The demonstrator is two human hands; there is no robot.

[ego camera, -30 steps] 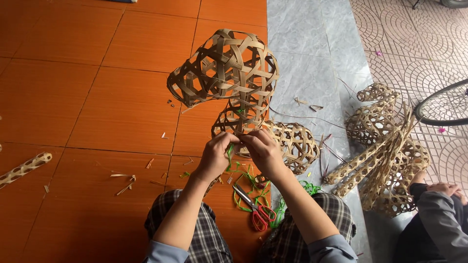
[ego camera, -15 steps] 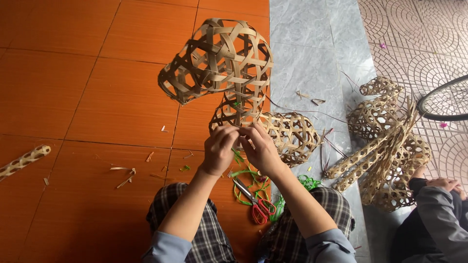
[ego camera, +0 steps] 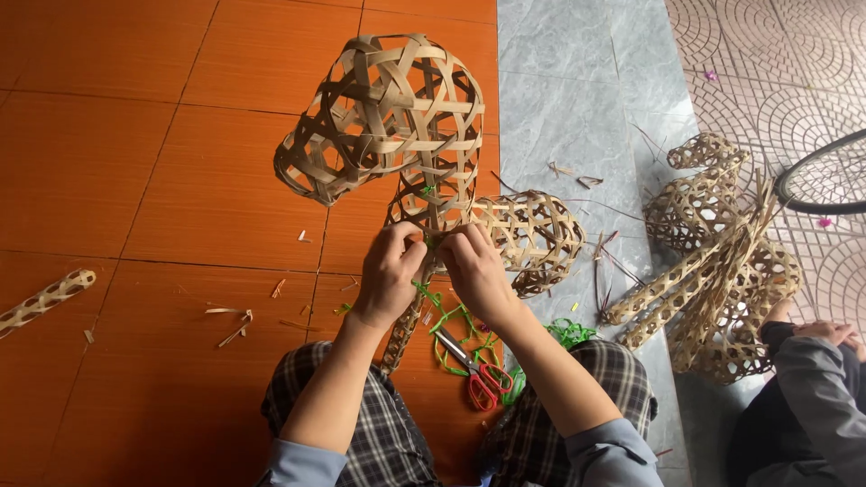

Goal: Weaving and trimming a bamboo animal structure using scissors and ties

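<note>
Centre frame: my left hand (ego camera: 390,275) and right hand (ego camera: 471,271) pinch narrow neck of woven bamboo figure (ego camera: 397,117), fingers closed. Long axis vertical, head end upper left. Red scissors (ego camera: 478,372) below.

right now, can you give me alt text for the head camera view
Both hands, left hand and right hand, grip the neck of a woven bamboo frame held above an orange tiled floor. Red-handled scissors lie below; more woven pieces sit at right.

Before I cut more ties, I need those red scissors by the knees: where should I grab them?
Take the red scissors by the red loops, which lie nearest the lap. Come from above, on the right hand side. The blades point away toward the green ties.
</note>
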